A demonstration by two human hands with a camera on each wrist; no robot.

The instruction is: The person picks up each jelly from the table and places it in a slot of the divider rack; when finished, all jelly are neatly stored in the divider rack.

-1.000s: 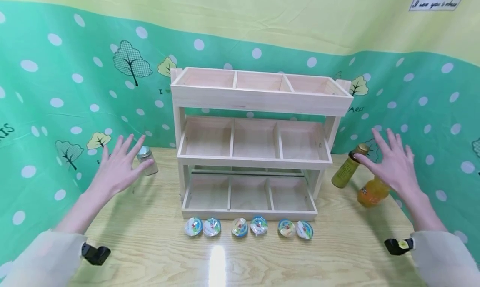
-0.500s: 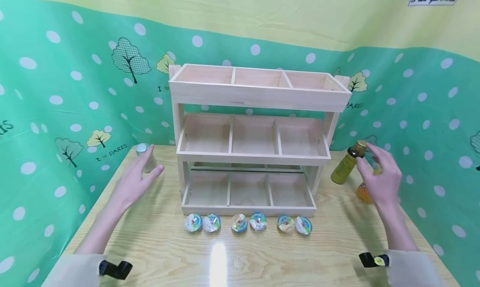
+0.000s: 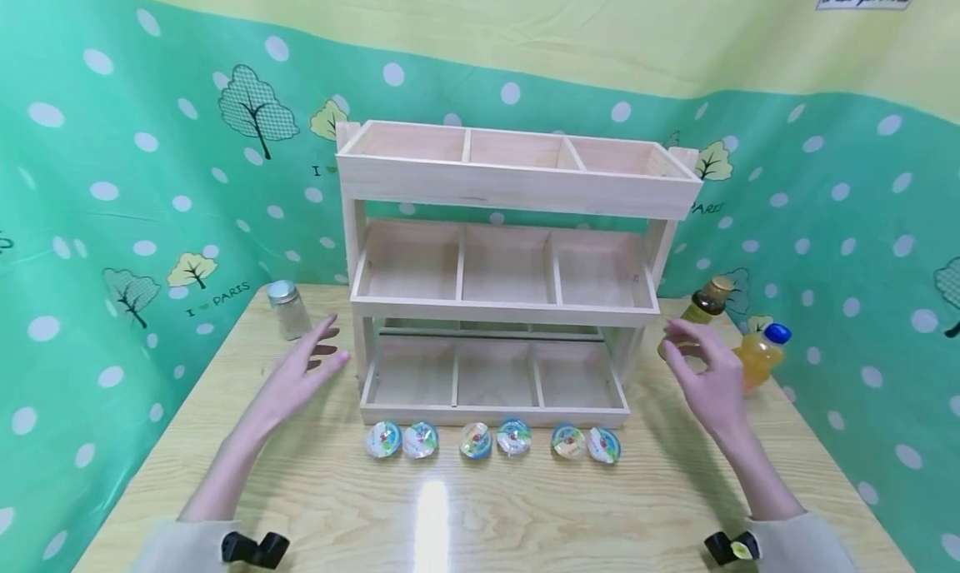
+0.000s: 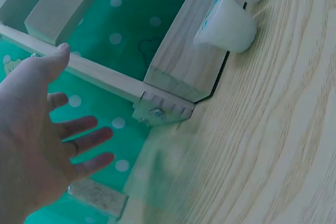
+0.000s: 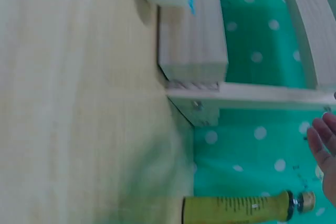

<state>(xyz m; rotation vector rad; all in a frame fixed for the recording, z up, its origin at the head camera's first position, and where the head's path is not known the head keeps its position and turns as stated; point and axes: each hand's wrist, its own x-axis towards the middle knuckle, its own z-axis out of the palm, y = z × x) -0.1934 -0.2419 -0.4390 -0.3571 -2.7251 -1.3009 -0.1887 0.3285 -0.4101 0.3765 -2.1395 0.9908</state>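
Observation:
My left hand (image 3: pixel 300 377) hovers over the table left of a three-tier wooden rack (image 3: pixel 517 186), fingers spread and holding nothing. Just behind it stands a glass shaker jar (image 3: pixel 291 315) with a silvery lid. My right hand (image 3: pixel 708 381) is in the air to the rack's right, its fingers loosely bent with nothing between them. It partly covers a green bottle (image 3: pixel 702 308) with a gold cap and an orange drink bottle (image 3: pixel 761 353) with a blue cap. Several small jelly cups (image 3: pixel 476 441) line the rack's front edge in pairs. In the left wrist view, one white cup (image 4: pixel 231 24) lies against the bottom board.
Each rack tier has three compartments with thin dividers. A light wood-grain table (image 3: pixel 360 515) extends in front, with a bright light reflection on it. A green and yellow printed cloth (image 3: pixel 150 215) hangs close behind and at both sides.
Both hands have moved inward toward the rack. The right hand's fingers, spread before, are now more bent. The shaker jar and the blue-capped bottle have come into fuller view.

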